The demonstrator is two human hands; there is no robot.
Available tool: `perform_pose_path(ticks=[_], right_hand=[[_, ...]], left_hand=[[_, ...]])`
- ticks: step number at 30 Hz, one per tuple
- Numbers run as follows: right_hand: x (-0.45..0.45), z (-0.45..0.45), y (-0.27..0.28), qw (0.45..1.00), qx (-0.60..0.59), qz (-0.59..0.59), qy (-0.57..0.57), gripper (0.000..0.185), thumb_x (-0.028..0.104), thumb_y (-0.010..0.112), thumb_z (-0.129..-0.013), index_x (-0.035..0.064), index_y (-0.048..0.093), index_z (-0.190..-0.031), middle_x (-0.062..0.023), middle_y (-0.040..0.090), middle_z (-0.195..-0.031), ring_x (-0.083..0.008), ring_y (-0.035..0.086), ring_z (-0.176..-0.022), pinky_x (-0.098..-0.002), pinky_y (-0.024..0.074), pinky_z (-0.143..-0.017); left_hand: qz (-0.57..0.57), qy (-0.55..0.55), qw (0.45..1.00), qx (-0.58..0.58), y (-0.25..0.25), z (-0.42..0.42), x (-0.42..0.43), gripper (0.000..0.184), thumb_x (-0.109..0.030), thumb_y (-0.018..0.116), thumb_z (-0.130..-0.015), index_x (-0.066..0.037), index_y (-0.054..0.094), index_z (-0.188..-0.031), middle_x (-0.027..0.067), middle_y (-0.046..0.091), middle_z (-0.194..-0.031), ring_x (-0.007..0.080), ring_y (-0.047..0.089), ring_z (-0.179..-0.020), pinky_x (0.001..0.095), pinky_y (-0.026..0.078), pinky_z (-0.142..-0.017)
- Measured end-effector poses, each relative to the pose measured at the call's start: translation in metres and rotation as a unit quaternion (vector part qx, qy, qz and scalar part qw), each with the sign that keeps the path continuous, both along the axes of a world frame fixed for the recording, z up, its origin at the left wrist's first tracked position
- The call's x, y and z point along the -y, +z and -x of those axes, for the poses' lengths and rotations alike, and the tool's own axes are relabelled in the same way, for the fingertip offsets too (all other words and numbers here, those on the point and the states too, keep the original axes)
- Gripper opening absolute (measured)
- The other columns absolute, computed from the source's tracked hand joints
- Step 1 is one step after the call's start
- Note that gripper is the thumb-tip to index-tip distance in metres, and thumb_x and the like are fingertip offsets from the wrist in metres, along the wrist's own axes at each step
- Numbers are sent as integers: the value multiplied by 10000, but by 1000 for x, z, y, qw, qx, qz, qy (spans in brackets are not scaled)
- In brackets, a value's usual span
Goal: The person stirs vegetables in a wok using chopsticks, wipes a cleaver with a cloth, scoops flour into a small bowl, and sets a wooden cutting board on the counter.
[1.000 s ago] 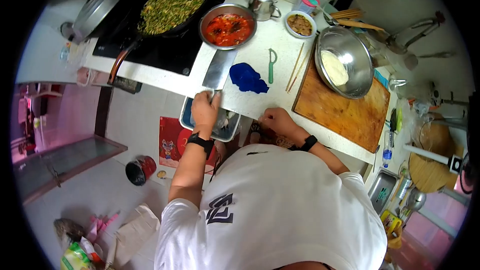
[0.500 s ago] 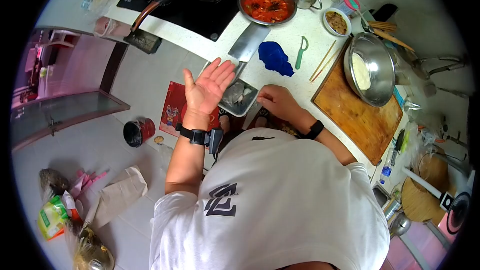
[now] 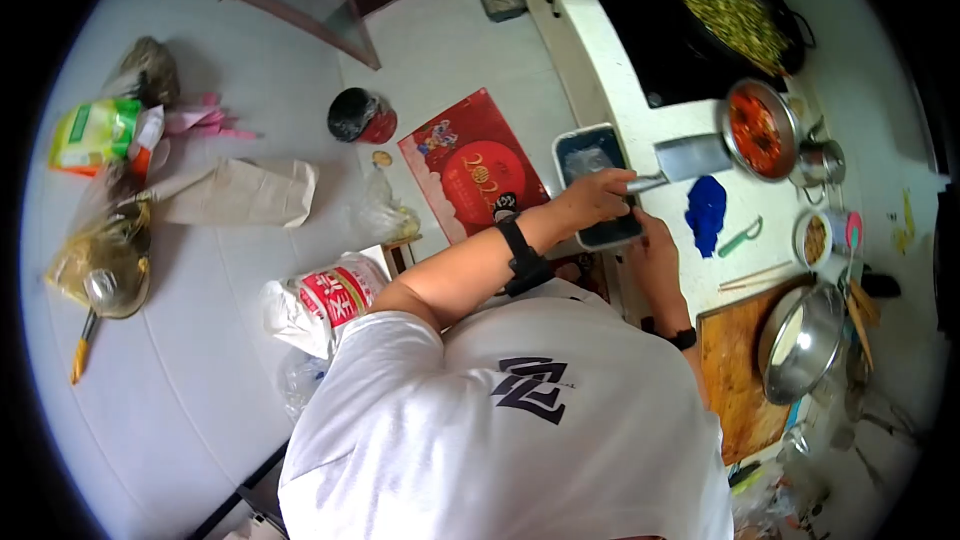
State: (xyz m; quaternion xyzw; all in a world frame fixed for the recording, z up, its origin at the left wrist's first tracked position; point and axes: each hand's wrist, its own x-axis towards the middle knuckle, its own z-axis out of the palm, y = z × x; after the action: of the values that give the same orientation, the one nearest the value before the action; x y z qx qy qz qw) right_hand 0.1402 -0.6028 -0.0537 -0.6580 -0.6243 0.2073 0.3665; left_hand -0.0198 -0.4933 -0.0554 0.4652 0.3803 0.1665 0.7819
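Observation:
My left hand (image 3: 597, 197) reaches over a light-rimmed tub (image 3: 560, 155) at the counter's edge. Its fingers are bent together at the handle end of a cleaver (image 3: 692, 157); whether they grip the handle or something small is unclear. Beside the tub's right rim, my right hand (image 3: 652, 243) has curled fingers, and what they hold, if anything, is hidden. The cleaver lies flat on the counter, its blade toward a metal bowl of red food (image 3: 755, 130). A crumpled blue cloth-like piece (image 3: 706, 215) and a green peeler (image 3: 741, 237) lie near my right hand.
A pan of chopped greens (image 3: 730, 15) stands on the black cooktop (image 3: 640, 50). Chopsticks (image 3: 755, 277), a wooden board (image 3: 735, 370) and a steel bowl with pale dough (image 3: 803, 345) are at the right. A bucket (image 3: 362, 116), red box (image 3: 475, 165) and bags (image 3: 325, 295) stand left.
The view has turned toward the floor at the left. My left hand, palm up and open half a second ago, now has bent fingers by the cleaver handle. My right hand is closer to the tub.

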Motion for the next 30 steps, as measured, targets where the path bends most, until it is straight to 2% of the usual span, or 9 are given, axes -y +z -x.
perform_pose_path(ticks=[2,6,9,12,16,20,26,28,30], right_hand=[[0,1,0,992,-41,119,-5,287,-33,603,-809,8,648,-1090,-144,670,-954,-273,641,-769,-335,521,-720],[-4,12,-20,986,-82,147,-12,221,-19,605,-844,4,650,-1060,-97,671,-928,-186,630,-762,-292,508,-719],[-8,25,-39,954,-210,211,-43,159,30,599,-905,5,648,-1054,-30,649,-901,-94,593,-763,-256,495,-707],[-26,49,-24,911,-279,300,-55,154,46,600,-917,8,645,-1060,-31,648,-902,-101,589,-759,-249,490,-707],[-55,66,-28,916,-245,318,13,141,52,592,-931,9,634,-1059,-28,651,-916,-91,590,-770,-246,495,-705],[-84,73,-20,912,-231,322,108,138,54,583,-938,8,635,-1057,-26,652,-913,-86,590,-756,-239,501,-685],[-112,79,-29,893,-201,326,236,135,61,589,-939,9,641,-1052,-31,655,-907,-86,593,-699,-235,510,-642],[-113,84,-26,895,-181,319,254,126,57,601,-931,8,647,-1038,-30,656,-882,-89,601,-692,-238,513,-647],[-109,92,-19,895,-174,314,265,122,53,604,-928,6,649,-1030,-29,655,-872,-89,604,-693,-238,511,-645]], left_hand=[[3,22,1000,-2,-6,16,-8,469,-163,645,-902,-60,510,-1340,130,547,-1263,196,573,-1064,286,497,-829],[95,109,989,-30,-28,71,-37,409,-180,650,-894,-42,546,-1265,83,627,-1087,177,615,-963,309,514,-798],[110,206,971,-44,-30,121,-52,332,-185,641,-897,-46,567,-1190,66,650,-991,176,637,-890,319,528,-762],[136,307,941,-54,-28,175,-55,249,-171,627,-901,-58,570,-1117,79,654,-980,188,646,-854,321,536,-746],[117,460,880,-25,-6,234,-38,210,-144,597,-914,-72,550,-1105,95,660,-987,192,650,-845,325,541,-743],[81,600,796,-6,-11,283,11,215,-128,574,-926,-61,545,-1128,106,662,-1032,193,655,-856,317,541,-735],[-22,805,583,-107,28,356,109,203,-75,563,-916,-7,549,-1107,110,663,-938,145,628,-716,234,507,-575],[-95,831,538,-105,-15,424,150,195,-57,559,-907,-1,556,-1094,98,664,-879,136,604,-674,244,492,-557],[-95,851,467,-222,-42,486,182,159,-57,571,-892,-9,585,-1042,89,659,-848,132,584,-642,247,478,-548]])
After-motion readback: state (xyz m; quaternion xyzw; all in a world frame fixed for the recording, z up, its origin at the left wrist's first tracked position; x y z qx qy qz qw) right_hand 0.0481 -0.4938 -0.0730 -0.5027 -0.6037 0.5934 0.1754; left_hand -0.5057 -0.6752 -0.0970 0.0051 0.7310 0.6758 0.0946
